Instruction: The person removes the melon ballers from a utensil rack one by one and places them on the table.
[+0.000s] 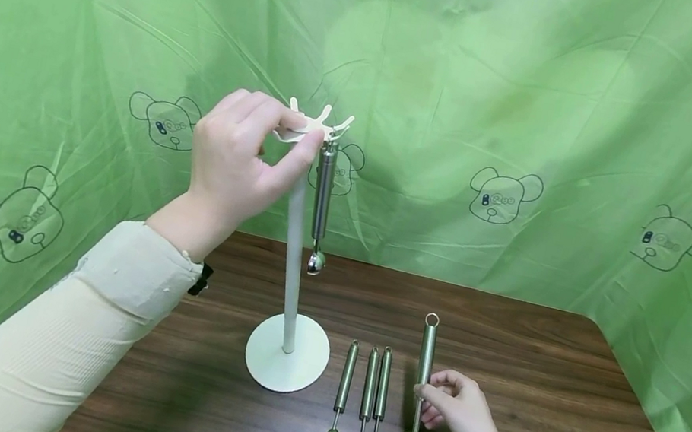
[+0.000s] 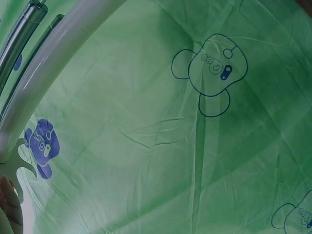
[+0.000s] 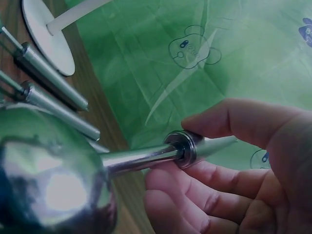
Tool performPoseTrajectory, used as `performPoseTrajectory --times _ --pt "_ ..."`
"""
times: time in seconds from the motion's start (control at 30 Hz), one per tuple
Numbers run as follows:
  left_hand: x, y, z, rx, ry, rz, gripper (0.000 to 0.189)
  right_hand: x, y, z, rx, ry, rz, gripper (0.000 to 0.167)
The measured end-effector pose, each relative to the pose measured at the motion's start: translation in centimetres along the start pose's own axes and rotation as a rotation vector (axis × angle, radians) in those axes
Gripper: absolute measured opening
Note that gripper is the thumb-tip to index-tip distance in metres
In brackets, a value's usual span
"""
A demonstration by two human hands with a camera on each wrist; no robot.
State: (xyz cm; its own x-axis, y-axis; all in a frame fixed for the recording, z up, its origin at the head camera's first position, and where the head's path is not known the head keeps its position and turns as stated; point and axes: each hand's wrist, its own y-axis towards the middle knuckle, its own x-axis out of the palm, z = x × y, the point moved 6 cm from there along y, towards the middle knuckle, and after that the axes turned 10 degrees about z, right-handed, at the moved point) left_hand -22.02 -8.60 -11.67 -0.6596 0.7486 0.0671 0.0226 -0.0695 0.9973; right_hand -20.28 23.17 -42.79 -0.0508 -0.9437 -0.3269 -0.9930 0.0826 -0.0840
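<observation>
Your left hand (image 1: pixel 240 147) pinches the stand (image 1: pixel 294 261) up top, likely steadying it, while right of the stand your right hand (image 1: pixel 458 407) pinches the big spoon (image 1: pixel 428 350) mid-length, likely for balance

White stand (image 1: pixel 293 253) is standing on its round base; left hand (image 1: pixel 242 151) is pinching its hooked crown. One small steel scoop (image 1: pixel 322 196) is hanging there, bowl down. Large steel scoop (image 1: pixel 426 357), ring-ended: right hand (image 1: pixel 458 406) is pinching the lower handle, the bowl is pointing toward the person, rounded side showing; can't tell if it's touching the table. Three small scoops (image 1: pixel 369 386) are lying between stand base and large scoop, bowls nearer the person.
</observation>
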Motion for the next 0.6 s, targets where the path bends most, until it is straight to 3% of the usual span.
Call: performPoseTrajectory --times 0.6 --pt "0.0 0.0 0.0 -0.009 0.001 -0.005 0.031 1.8 0.5 2.1 0.068 -0.004 -0.096 0.025"
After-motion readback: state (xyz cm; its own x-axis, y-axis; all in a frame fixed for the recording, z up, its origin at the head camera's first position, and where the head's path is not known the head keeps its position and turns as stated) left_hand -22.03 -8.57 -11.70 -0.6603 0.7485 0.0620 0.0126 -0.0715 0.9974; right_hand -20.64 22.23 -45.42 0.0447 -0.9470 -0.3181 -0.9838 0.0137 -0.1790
